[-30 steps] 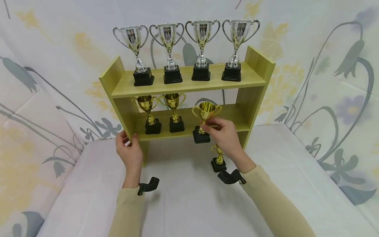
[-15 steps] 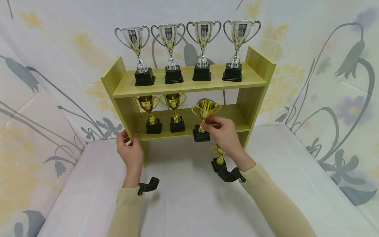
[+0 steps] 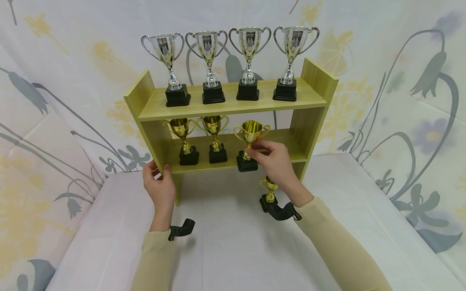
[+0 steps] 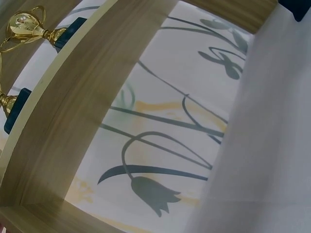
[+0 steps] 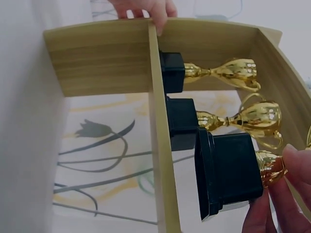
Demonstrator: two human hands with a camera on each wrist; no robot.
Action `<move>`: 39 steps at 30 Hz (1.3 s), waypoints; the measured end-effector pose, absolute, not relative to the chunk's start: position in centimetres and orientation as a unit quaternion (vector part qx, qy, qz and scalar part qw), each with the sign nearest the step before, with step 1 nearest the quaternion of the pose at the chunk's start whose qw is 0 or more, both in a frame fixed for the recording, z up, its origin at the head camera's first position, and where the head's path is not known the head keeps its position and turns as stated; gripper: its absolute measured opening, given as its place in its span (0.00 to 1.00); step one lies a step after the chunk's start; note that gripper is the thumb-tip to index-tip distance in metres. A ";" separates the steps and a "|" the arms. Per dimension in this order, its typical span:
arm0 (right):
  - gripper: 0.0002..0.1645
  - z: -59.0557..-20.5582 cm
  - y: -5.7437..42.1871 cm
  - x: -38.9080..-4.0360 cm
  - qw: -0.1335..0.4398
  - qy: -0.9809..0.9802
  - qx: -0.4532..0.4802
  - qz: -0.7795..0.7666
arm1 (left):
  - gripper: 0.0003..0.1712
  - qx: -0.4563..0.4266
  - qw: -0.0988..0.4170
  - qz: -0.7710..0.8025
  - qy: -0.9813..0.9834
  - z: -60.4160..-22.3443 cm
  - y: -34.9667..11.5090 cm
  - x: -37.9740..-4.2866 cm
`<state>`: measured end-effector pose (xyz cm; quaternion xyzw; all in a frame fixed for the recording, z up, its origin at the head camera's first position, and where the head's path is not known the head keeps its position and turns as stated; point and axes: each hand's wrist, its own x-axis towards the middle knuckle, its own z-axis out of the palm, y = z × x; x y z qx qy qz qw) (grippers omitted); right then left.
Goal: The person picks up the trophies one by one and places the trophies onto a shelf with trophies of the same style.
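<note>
My right hand (image 3: 274,163) pinches a gold trophy cup (image 3: 252,131) by its stem, at the front of the middle board. In the right wrist view its black base (image 5: 228,170) hangs tilted, beside the board's edge and nearer the camera. My left hand (image 3: 159,186) grips the left side panel of the wooden shelf (image 3: 233,108), thumb at the front edge. Two more gold trophies, a left one (image 3: 183,135) and a right one (image 3: 214,131), stand upright on the middle board. Another gold trophy (image 3: 270,190) stands on the table below, partly hidden by the right wrist mount.
Several silver trophies (image 3: 249,44) stand in a row on the top board. The shelf rests on a white-covered table (image 3: 225,242), with a flower-patterned cloth (image 3: 378,72) behind. In the left wrist view the shelf's lower opening (image 4: 160,121) shows that cloth through it.
My right hand has raised the gold trophy slightly and brought it a little to the left, toward the middle board. My left hand keeps its grip on the shelf.
</note>
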<state>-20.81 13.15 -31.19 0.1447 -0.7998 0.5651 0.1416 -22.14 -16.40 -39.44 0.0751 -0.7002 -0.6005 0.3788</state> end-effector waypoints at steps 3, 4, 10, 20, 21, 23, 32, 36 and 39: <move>0.12 -31.1 13.1 -20.9 0.143 -0.801 0.149 0.562 | 0.16 0.081 0.379 -0.599 -0.701 -39.4 -16.3 -22.1; 0.12 -31.1 13.1 -21.0 0.143 -0.801 0.149 0.561 | 0.16 0.082 0.379 -0.600 -0.700 -39.3 -16.2 -22.1; 0.13 -31.0 13.1 -21.4 0.140 -0.803 0.148 0.560 | 0.15 0.081 0.383 -0.604 -0.694 -37.2 -15.0 -20.6; 0.13 -30.8 13.2 -22.2 0.154 -0.812 0.148 0.544 | 0.16 0.085 0.383 -0.604 -0.694 -37.2 -14.9 -20.6; 0.13 -30.8 13.3 -22.4 0.154 -0.813 0.148 0.542 | 0.16 0.086 0.383 -0.603 -0.694 -37.7 -15.1 -21.0; 0.13 -30.8 13.3 -22.6 0.156 -0.814 0.149 0.540 | 0.16 0.091 0.383 -0.598 -0.699 -38.5 -15.6 -21.6; 0.13 -31.1 13.3 -23.4 0.158 -0.819 0.150 0.531 | 0.16 0.084 0.383 -0.604 -0.694 -38.3 -15.5 -21.3; 0.13 -31.4 13.3 -23.9 0.159 -0.819 0.155 0.530 | 0.16 0.082 0.378 -0.606 -0.695 -37.9 -15.4 -21.0; 0.13 -31.5 13.2 -24.1 0.157 -0.820 0.155 0.529 | 0.16 0.078 0.377 -0.608 -0.694 -39.0 -16.0 -21.8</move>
